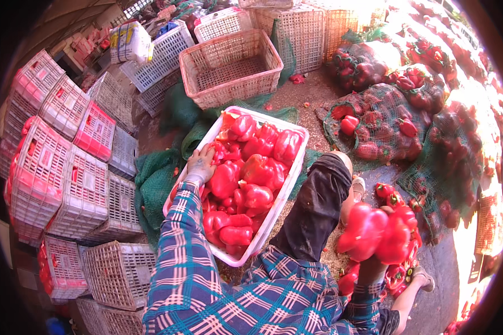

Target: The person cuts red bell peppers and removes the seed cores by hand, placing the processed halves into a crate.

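Note:
A white plastic crate (235, 260) full of red bell peppers (262, 170) stands in front of me, between my left arm and my bent knee. My left hand (201, 166) rests just inside the crate's left rim with its fingers stretched over the peppers. Off to the right, my right hand (373, 271) grips large red bell peppers (363, 231), raised above a loose pile of peppers (395, 276) on the floor. Those held peppers are smeared by motion and hide most of the right hand's fingers.
Stacked plastic crates (84, 184) line the left side. Beyond the full crate sits a worn pinkish crate (229, 64) without peppers. Green net sacks of peppers (374, 120) pile up at the right. Green netting (156, 181) lies beside the full crate.

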Demonstrator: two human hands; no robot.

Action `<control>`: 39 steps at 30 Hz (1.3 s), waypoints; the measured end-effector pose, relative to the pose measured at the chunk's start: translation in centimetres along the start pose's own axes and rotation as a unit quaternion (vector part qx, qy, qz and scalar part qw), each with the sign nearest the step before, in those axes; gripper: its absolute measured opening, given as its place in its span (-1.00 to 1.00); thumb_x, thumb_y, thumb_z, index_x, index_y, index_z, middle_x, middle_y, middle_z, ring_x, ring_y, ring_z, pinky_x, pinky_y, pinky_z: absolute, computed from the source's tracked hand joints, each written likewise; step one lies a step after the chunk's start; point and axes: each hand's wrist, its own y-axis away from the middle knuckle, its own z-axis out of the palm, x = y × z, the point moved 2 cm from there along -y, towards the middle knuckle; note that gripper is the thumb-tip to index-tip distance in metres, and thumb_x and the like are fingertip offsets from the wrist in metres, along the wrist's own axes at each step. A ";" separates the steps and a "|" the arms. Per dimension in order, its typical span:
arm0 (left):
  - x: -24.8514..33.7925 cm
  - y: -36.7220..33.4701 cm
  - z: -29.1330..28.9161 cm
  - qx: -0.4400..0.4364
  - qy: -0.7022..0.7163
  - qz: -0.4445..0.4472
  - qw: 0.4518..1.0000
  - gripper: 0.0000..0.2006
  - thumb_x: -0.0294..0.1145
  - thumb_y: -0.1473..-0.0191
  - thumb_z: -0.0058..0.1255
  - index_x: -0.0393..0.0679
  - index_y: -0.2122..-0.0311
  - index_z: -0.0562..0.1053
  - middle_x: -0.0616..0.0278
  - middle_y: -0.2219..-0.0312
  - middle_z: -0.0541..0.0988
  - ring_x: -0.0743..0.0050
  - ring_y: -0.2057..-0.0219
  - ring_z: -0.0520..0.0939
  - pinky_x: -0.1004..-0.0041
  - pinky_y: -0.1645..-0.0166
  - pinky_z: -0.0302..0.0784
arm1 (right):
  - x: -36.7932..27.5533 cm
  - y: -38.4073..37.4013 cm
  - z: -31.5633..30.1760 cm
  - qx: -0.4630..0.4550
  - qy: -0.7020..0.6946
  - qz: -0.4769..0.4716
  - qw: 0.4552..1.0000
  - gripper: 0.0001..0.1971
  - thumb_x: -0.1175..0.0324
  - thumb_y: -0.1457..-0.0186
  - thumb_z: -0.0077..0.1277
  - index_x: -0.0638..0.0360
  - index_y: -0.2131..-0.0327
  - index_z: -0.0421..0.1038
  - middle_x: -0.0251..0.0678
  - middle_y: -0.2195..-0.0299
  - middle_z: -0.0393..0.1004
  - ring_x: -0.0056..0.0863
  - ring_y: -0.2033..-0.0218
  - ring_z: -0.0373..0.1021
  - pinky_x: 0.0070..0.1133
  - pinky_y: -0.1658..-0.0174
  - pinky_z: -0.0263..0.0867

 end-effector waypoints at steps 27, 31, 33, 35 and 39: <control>0.9 16.3 -12.3 0.122 0.964 -0.001 0.237 -0.33 -0.23 -0.14 0.08 -0.20 -0.30 0.15 0.03 -0.16 0.40 0.14 -0.16 0.43 0.06 -0.19 0.42 | -7.2 -2.5 31.3 -0.232 0.016 -0.359 0.904 -0.67 0.53 0.01 0.02 0.14 0.10 0.41 -0.15 0.27 0.51 -0.17 0.23 0.48 -0.35 0.14 0.37; 1.3 17.3 -11.2 0.123 0.973 -0.014 0.197 -0.29 -0.25 -0.12 0.09 -0.13 -0.33 0.11 0.07 -0.14 0.41 0.16 -0.15 0.43 0.08 -0.08 0.46 | -3.8 1.7 33.2 -0.336 0.174 -0.566 0.732 -0.62 0.38 0.02 0.02 0.04 0.05 0.44 -0.21 0.09 0.46 -0.26 0.02 0.41 -0.25 -0.04 0.30; 2.9 16.3 -10.3 0.106 0.977 -0.012 0.182 -0.29 -0.24 -0.10 0.12 -0.11 -0.32 0.14 0.10 -0.14 0.42 0.18 -0.14 0.43 0.08 -0.13 0.40 | 2.4 3.8 33.4 -0.479 0.301 -0.536 0.626 -0.52 0.30 0.04 0.07 0.00 -0.04 0.38 -0.20 0.08 0.44 -0.21 -0.04 0.36 -0.25 -0.08 0.28; 3.9 16.6 -8.5 0.075 0.989 -0.018 0.125 -0.28 -0.24 -0.08 0.14 -0.10 -0.32 0.15 0.10 -0.15 0.41 0.19 -0.15 0.43 0.06 -0.16 0.36 | 0.7 3.8 31.9 -0.550 0.246 -0.369 0.708 -0.47 0.28 0.05 0.14 0.04 -0.07 0.37 -0.14 0.03 0.42 -0.14 -0.05 0.35 -0.26 -0.11 0.26; 7.4 15.6 -7.7 0.038 0.987 -0.009 0.154 -0.28 -0.26 0.04 0.12 -0.10 -0.28 0.21 0.08 -0.16 0.38 0.07 -0.19 0.38 -0.04 -0.28 0.24 | -2.1 0.4 27.9 -0.481 0.001 -0.010 0.877 -0.45 0.16 -0.16 0.09 0.22 -0.15 0.27 -0.17 -0.04 0.44 -0.25 -0.06 0.39 -0.38 -0.08 0.34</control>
